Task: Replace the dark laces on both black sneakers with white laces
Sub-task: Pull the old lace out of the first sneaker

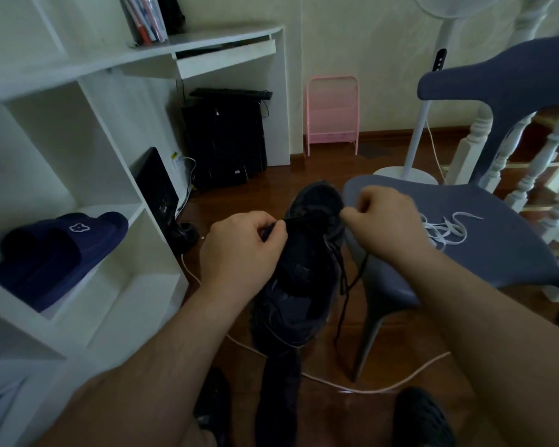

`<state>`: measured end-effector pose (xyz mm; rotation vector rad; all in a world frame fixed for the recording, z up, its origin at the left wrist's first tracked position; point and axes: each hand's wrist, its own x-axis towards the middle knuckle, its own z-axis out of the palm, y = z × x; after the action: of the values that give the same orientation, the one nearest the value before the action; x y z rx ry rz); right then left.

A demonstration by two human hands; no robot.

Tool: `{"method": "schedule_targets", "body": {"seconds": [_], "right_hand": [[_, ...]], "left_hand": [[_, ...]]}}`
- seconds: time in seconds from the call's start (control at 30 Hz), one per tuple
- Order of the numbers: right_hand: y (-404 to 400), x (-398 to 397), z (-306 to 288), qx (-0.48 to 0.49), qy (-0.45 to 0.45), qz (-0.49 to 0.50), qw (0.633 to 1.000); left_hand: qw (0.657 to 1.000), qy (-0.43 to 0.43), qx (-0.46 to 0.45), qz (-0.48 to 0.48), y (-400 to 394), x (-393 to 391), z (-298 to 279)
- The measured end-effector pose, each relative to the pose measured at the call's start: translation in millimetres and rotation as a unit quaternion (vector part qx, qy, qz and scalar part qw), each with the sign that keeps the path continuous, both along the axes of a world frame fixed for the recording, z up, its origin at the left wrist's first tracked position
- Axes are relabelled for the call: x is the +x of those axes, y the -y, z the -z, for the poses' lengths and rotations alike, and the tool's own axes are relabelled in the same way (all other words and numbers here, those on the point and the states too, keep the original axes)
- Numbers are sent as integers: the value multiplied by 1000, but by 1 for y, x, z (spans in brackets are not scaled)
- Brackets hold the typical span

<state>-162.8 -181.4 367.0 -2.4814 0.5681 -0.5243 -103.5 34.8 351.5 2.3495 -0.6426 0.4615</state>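
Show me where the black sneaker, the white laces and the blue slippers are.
black sneaker [299,269], head view, on its tongue.
white laces [446,229], head view, middle of the loose pile.
blue slippers [62,253], head view, on the strap.

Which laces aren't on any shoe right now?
The white laces, loose on the grey chair seat. The dark laces hang from the black sneaker being held.

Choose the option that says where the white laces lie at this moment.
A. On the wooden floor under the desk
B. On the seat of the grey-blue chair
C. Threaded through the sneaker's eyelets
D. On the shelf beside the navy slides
B: the white laces lie in a loose heap on the seat of the grey-blue chair, to the right of the black sneaker, which both hands hold.
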Motion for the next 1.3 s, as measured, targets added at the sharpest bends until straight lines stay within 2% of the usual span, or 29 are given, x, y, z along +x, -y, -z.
{"method": "schedule_targets", "body": {"seconds": [0.1, 0.13, 0.23, 0.33, 0.6, 0.67, 0.73, 0.9, 1.13, 1.3], "right_hand": [[13, -4, 3, 1, -103, 13, 995], [10, -4, 3, -1, -107, 2, 994], [-12, -3, -2, -25, -23, -84, 996], [-36, -3, 2, -144, 48, -151, 977], [-47, 6, 18, -253, 99, -119, 955], [-50, 4, 16, -233, 87, -132, 960], [-46, 3, 9, -172, 65, -134, 974], [-9, -3, -4, -33, 29, -64, 997], [-21, -3, -7, -40, -4, -111, 993], [-34, -7, 1, -103, -20, -155, 982]], "left_hand": [[1000, -1, 1, 2, 0, -3, 1], [1000, -5, 2, 3, 0, -4, 1], [1000, -13, -1, 2, 1, -3, 3], [1000, -4, 0, 9, 1, -5, 3], [1000, -11, 9, 25, 6, -9, 6], [1000, -8, 12, 23, 5, -9, 5], [1000, -8, 8, 14, 2, -8, 2], [1000, -18, -16, 12, -2, -5, -1], [1000, -12, -16, 16, -1, -6, 2], [999, -14, -18, 31, 0, -8, 3]]}}
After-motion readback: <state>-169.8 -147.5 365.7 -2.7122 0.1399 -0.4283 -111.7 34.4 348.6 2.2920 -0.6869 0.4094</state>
